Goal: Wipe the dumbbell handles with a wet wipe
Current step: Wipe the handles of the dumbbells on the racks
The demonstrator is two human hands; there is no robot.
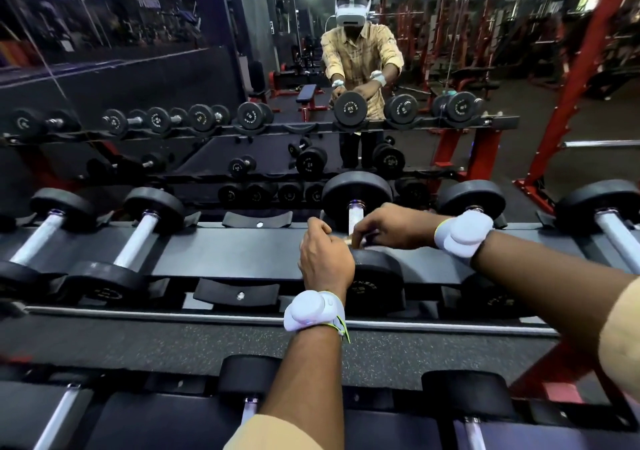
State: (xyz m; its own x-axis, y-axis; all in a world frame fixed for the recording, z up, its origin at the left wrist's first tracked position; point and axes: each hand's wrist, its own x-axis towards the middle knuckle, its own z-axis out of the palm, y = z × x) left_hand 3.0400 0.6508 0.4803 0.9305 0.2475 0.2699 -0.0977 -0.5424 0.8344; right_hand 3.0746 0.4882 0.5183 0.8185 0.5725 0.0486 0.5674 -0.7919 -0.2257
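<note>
A black dumbbell (358, 193) lies on the top shelf of the rack (242, 252), its silver handle (355, 212) running toward me. Both hands meet over the near part of that handle. My left hand (323, 259) is curled and its fingers close on a small pale thing (353, 241), probably the wipe, mostly hidden. My right hand (391, 227) comes in from the right and its fingertips pinch the same spot. The near head of the dumbbell (377, 283) sits just below the hands.
More dumbbells lie on the same shelf at left (145, 234) and right (613, 227). An empty cradle (235, 293) sits left of my hands. A lower shelf with dumbbells (467, 394) runs along the bottom. A mirror behind the rack shows a person's reflection (360, 51).
</note>
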